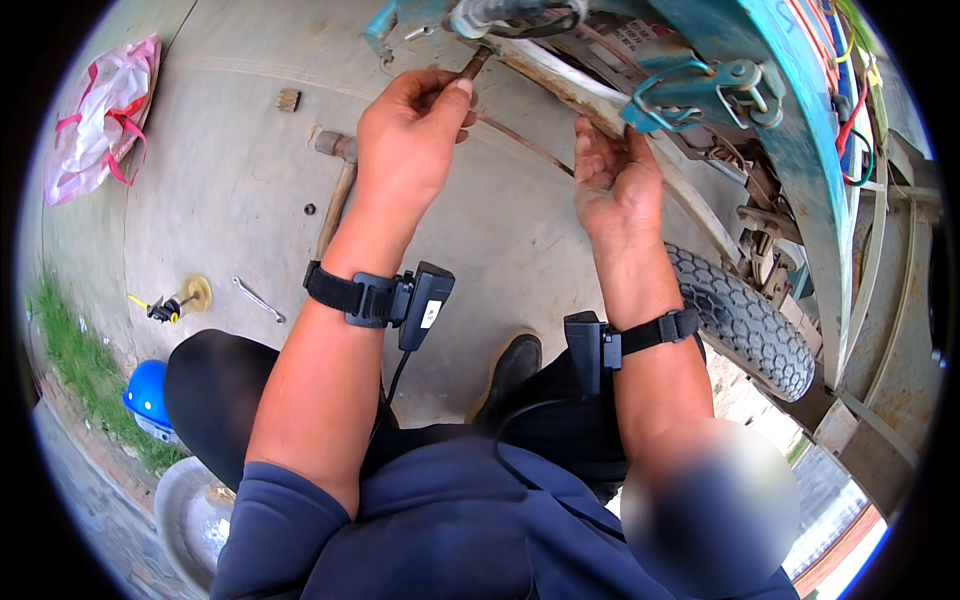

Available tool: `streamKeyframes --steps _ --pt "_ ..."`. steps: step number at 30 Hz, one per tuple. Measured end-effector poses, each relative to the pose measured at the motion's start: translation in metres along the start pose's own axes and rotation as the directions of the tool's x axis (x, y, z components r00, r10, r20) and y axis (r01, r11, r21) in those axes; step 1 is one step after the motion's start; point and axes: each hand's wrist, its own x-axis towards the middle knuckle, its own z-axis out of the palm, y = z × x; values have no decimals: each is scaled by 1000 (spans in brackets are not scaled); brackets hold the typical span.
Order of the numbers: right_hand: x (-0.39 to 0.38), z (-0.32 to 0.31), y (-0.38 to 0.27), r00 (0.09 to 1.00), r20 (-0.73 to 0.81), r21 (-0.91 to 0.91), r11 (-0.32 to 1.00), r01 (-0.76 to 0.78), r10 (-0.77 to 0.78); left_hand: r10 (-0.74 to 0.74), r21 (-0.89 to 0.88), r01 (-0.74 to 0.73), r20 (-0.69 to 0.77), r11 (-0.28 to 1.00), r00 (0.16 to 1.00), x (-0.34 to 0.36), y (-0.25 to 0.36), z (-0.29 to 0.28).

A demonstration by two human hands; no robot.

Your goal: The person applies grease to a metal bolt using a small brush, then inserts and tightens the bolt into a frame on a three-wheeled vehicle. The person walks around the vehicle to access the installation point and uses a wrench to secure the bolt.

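My left hand (410, 125) is closed, thumb and fingers pinching a short rusty bolt (476, 64). The bolt's upper end meets the underside of the teal vehicle frame (790, 150), near a grey rounded metal part. My right hand (618, 185) reaches up to a worn whitish metal bar (562, 88) on that frame, its fingers curled against the bar's lower edge; the fingertips are partly hidden. Just above that hand is a teal latch bracket (700, 95). A thin rusty rod (525, 143) runs between the two hands.
On the concrete to the left lie a hammer (338, 148), a wooden block (288, 100), a nut (310, 209) and a wrench (258, 299). Farther out are a plastic bag (105, 120), a blue helmet (148, 395) and a metal basin (185, 510). A knobby tyre (745, 325) stands at right.
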Motion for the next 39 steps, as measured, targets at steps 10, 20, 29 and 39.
streamKeyframes --steps 10,20,29,39 --pt "-1 2 4 1000 -5 76 997 21 -21 40 73 -37 -40 997 998 -4 -2 5" --pt "-7 7 3 1000 -23 109 994 16 -14 -174 -236 162 -32 958 984 -1 -9 2" --pt "-16 6 -1 999 29 114 993 21 -24 -171 -234 161 -27 959 985 -3 -11 4" --pt "-15 4 -4 995 88 77 997 30 -37 -137 -248 122 -47 961 989 -4 -10 6"
